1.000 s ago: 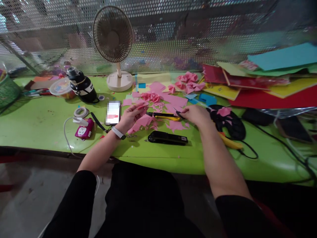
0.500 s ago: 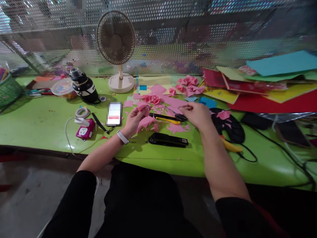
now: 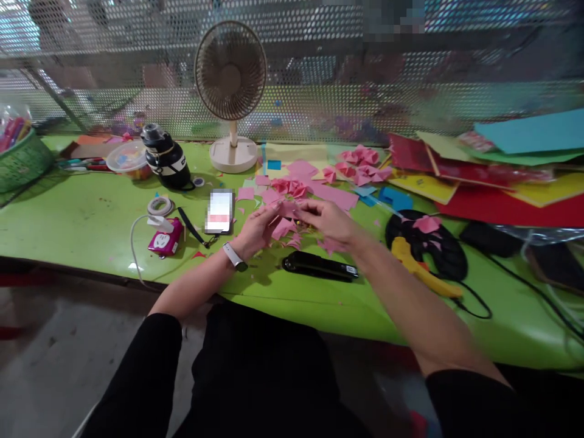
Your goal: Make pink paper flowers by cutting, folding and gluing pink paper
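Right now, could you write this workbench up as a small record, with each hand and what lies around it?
Left hand: pinching one side of a pink paper piece
Right hand: at that piece's other side
Left wrist: wristwatch with a pale strap
Surface: green tabletop
Nearer the body: black stapler
Beyond the hands: folded pink paper flowers; desk fan
To the left: smartphone, screen lit; tape roll; black bottle
To the right: yellow glue gun; coloured sheets, piled
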A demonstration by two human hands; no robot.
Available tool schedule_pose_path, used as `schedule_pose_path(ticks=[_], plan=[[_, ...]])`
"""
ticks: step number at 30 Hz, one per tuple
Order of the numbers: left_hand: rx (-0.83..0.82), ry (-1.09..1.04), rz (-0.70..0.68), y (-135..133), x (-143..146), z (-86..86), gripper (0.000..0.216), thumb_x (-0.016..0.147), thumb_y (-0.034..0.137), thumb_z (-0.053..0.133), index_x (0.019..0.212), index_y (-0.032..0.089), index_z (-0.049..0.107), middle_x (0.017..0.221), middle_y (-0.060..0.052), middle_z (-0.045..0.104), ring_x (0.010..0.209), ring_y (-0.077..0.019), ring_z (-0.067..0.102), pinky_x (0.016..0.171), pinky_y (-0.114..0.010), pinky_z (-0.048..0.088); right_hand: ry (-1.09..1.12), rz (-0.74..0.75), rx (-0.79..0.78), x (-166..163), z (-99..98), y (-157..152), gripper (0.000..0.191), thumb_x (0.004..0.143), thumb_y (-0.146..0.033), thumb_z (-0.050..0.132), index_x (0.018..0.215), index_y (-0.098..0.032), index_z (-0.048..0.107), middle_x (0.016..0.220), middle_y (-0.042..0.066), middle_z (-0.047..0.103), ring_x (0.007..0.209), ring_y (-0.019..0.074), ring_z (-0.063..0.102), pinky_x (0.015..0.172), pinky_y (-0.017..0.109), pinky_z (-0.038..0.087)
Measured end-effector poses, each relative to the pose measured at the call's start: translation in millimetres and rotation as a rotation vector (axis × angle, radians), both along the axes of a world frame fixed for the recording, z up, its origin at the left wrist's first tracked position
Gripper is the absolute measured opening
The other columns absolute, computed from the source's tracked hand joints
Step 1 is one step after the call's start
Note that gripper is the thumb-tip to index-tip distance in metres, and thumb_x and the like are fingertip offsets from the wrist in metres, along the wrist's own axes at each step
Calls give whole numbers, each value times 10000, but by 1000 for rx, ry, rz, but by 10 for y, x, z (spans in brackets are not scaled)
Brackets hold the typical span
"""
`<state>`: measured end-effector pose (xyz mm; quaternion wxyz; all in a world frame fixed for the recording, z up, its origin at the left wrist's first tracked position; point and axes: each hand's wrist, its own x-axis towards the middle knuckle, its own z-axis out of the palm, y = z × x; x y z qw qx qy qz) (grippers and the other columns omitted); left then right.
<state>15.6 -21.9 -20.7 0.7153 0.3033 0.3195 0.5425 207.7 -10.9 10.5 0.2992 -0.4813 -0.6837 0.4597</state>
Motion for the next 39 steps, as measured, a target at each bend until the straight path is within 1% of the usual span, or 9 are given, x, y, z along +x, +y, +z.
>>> schedule_pose_path(ticks=[6, 12, 15, 19, 21, 24, 29, 35, 39], plan=[[57, 15, 236, 186, -218, 58, 144, 900, 327, 643, 944, 203, 701, 1186, -45, 727, 1280, -186, 594, 1094, -353, 423, -160, -71, -71, 174, -169, 470, 541, 662, -705, 747, 757, -187, 623, 702, 33, 627, 583, 136, 507, 600, 310, 418], [43, 37, 285, 172, -274, 133, 111, 888, 275, 651, 924, 177, 690, 1141, -58, 740, 1203, -180, 640, 1058, -341, 451, -404, -56, -89, 93, -253, 699, 450, 712, -601, 738, 603, -204, 557, 558, 7, 546, 520, 139, 455, 558, 313, 335], [41, 52, 284, 171, -271, 134, 115, 894, 277, 640, 926, 178, 690, 1139, -64, 741, 1205, -177, 640, 1072, -347, 441, -602, -41, -62, 86, -210, 690, 423, 722, -573, 746, 584, -218, 563, 524, 6, 527, 530, 164, 479, 559, 320, 314], [64, 65, 281, 197, -277, 110, 130, 885, 295, 650, 926, 178, 689, 1148, -71, 737, 1222, -190, 635, 1086, -363, 429, -718, -156, 182, -35, -100, 536, 294, 748, -489, 765, 718, -230, 627, 703, 48, 642, 673, 209, 570, 595, 314, 351], [66, 68, 275, 203, -275, 99, 138, 881, 301, 654, 923, 175, 691, 1143, -72, 738, 1222, -196, 635, 1087, -368, 428, -661, -43, 239, -165, -69, 426, 288, 764, -495, 759, 789, -232, 644, 838, 65, 684, 721, 212, 588, 608, 315, 381], [72, 65, 268, 194, -263, 97, 146, 871, 302, 667, 919, 169, 699, 1115, -71, 745, 1199, -197, 646, 1078, -367, 433, -719, 140, 172, -364, -83, 295, 354, 725, -531, 794, 789, -218, 640, 886, 86, 682, 738, 224, 600, 601, 323, 405], [81, 62, 264, 171, -237, 116, 183, 850, 327, 692, 902, 152, 714, 1066, -83, 755, 1163, -211, 662, 1066, -373, 430, -880, 192, 163, -476, -165, 265, 361, 744, -494, 789, 884, -199, 635, 913, 80, 682, 760, 220, 615, 596, 303, 388], [88, 51, 235, 183, -235, 97, 160, 848, 301, 693, 887, 147, 715, 1014, -74, 760, 1080, -192, 688, 1038, -351, 440, -826, 186, 178, -415, -222, 311, 322, 721, -419, 805, 863, -185, 635, 906, 70, 702, 768, 223, 628, 594, 302, 396], [95, 71, 222, 180, -229, 89, 156, 845, 307, 701, 878, 154, 707, 982, -64, 757, 1046, -180, 690, 1016, -344, 449, -474, 135, 66, -243, -241, 273, 135, 795, -287, 728, 863, -190, 664, 806, 39, 709, 711, 183, 639, 612, 296, 456]])
